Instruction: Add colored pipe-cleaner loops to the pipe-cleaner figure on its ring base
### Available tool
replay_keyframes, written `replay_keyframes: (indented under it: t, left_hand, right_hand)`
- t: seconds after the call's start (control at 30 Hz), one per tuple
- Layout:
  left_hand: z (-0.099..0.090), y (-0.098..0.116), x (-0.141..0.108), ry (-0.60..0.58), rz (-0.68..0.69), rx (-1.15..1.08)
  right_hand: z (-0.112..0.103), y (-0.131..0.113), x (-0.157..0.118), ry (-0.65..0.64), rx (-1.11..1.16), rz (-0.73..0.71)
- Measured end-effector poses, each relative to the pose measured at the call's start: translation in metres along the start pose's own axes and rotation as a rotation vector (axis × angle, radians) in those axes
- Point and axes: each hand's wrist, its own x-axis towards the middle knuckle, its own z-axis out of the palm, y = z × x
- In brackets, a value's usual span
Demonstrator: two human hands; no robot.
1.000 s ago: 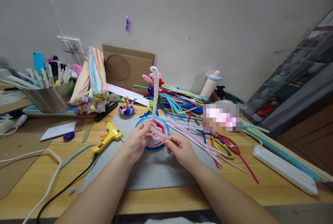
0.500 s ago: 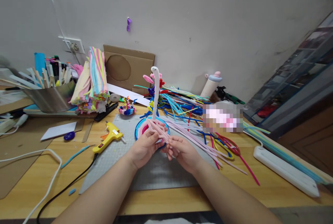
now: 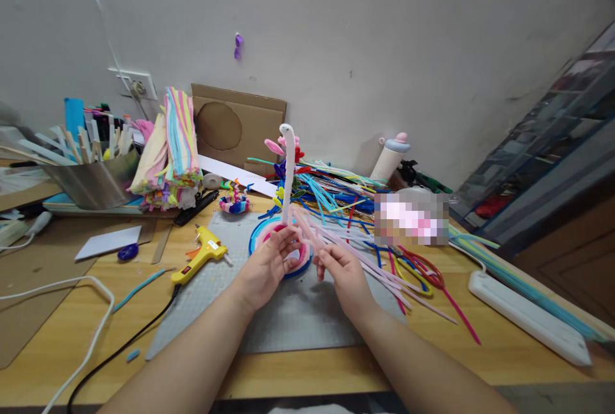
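Right hand (image 3: pixel 344 274) pinches pink strips (image 3: pixel 309 230) at lower end; left hand (image 3: pixel 267 266) beside.

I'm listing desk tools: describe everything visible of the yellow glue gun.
The glue gun has a plastic-looking yellow body, an orange trigger and a red switch on the handle. It lies on its side across the left edge of the grey mat, partly over the wooden table. A pale stick protrudes from its rear; a black cord leaves the handle.
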Motion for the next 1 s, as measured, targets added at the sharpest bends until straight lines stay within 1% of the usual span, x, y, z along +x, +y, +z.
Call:
replay_keyframes:
  t: [0.07, 0.13, 0.17, 0.23, 0.37, 0.47, 0.53, 0.6, 0.7, 0.83, 0.9, 1.0]
  left_hand:
    - [-0.001, 0.001, 0.002, 0.086, -0.042, -0.033]
    - [-0.002, 0.001, 0.004, 0.135, -0.078, -0.068]
    - [-0.001, 0.002, 0.004, 0.147, -0.088, -0.086]
    - [-0.001, 0.002, 0.003, 0.159, -0.102, -0.111]
    - [0.003, 0.0, -0.001, 0.099, -0.058, -0.091]
    - [0.007, -0.006, -0.002, 0.073, -0.02, 0.094]
    - [0.008, -0.01, -0.002, 0.102, -0.041, 0.265]
    - [0.008, -0.013, -0.002, 0.148, -0.066, 0.37]
    - [0.008, -0.015, -0.001, 0.218, -0.081, 0.413]
    - [0.006, -0.012, -0.001, 0.284, -0.079, 0.442]
    - [0.005, -0.008, 0.0, 0.322, -0.021, 0.43]
    - [0.0, 0.0, 0.002, 0.373, 0.182, 0.363]
  right_hand:
    - [-0.004, 0.002, 0.002, 0.134, 0.02, -0.053]
    - [-0.007, 0.002, 0.005, 0.242, 0.08, -0.07]
    - [-0.008, 0.002, 0.006, 0.279, 0.107, -0.07]
    - [-0.009, 0.002, 0.007, 0.312, 0.143, -0.055]
    - [-0.007, 0.002, 0.007, 0.265, 0.164, 0.013]
    - [-0.005, 0.003, 0.005, 0.201, 0.174, 0.042]
    - [-0.004, 0.004, 0.004, 0.167, 0.175, 0.046]
    - [-0.003, 0.003, 0.003, 0.14, 0.16, 0.047]
    - [-0.001, 0.001, 0.002, 0.114, 0.092, 0.031]
    - [0.001, -0.001, 0.0, 0.079, -0.018, -0.01]
    - [0.002, 0.001, -0.001, 0.045, -0.061, -0.002]
    - [0.003, 0.004, -0.003, -0.031, -0.153, 0.024]
